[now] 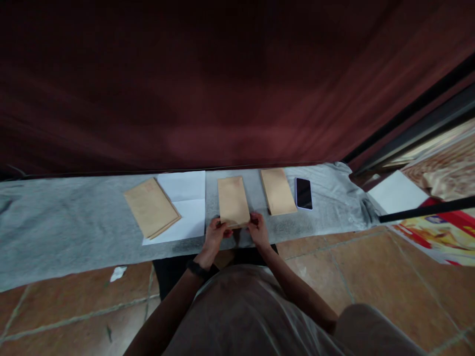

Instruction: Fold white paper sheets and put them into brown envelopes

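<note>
Both hands hold a brown paper envelope [233,200] by its near corners, in the middle of the grey cloth. My left hand [215,235], with a dark band at the wrist, pinches the near left corner. At the near right corner, my right hand [259,230] grips with thumb and fingers. To the left, a small pile of brown envelopes [150,207] lies partly on white paper [191,202]. On the right rest more brown envelopes [279,192], and beyond them a phone [304,193] with a dark screen.
A grey cloth [81,222] covers the long narrow surface, with a dark red curtain-like wall [230,99] behind. A colourful red and yellow box [441,232] and a white sheet [398,194] are at the right. A white scrap [118,273] lies on the tiled floor [352,267].
</note>
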{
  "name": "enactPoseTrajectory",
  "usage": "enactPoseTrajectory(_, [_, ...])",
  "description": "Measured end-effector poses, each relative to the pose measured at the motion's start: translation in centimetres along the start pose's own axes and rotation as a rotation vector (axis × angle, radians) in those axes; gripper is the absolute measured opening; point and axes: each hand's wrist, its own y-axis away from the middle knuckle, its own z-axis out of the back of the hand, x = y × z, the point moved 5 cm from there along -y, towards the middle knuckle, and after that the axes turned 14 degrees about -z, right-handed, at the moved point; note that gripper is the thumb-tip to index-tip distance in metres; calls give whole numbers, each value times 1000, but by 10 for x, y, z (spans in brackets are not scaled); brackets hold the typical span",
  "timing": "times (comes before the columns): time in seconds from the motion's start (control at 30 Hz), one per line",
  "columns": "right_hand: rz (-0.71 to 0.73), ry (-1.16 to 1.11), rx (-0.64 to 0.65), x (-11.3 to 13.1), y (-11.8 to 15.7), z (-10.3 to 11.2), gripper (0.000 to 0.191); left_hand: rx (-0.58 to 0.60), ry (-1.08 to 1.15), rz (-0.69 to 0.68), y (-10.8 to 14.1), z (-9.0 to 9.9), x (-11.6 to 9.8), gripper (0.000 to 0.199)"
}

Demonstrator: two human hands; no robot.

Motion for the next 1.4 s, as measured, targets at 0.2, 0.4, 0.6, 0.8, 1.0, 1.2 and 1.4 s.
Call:
enactPoseTrajectory(0.2, [666, 759, 22, 23, 21, -2, 39, -10, -198, -24, 0, 4, 1, 33])
enactPoseTrajectory(0.4, [879, 1176, 20, 15, 26, -13, 44, -19, -779, -224, 12, 22, -18, 33])
enactPoseTrajectory(0.6, [911, 1174, -30, 15, 30, -17, 45, 322, -1198, -960, -25, -34, -48, 35])
enactPoseTrajectory(0.8, [910, 1136, -71, 17, 31, -19, 43, 569, -1327, -1101, -131, -96, -46, 56])
enactPoseTrajectory(1.0, [914, 1112, -84, 14, 29, -19, 45, 639, -1378, -1144, -161, -101, -31, 65])
enactPoseTrajectory(1.2, [888, 1124, -73, 11, 27, -19, 41, 709, -1358, -1153, -136, -88, -19, 63])
enactPoseTrajectory(1.4, [892, 1106, -75, 6, 25, -16, 39, 801, -1300, -1148, -87, -65, -10, 57])
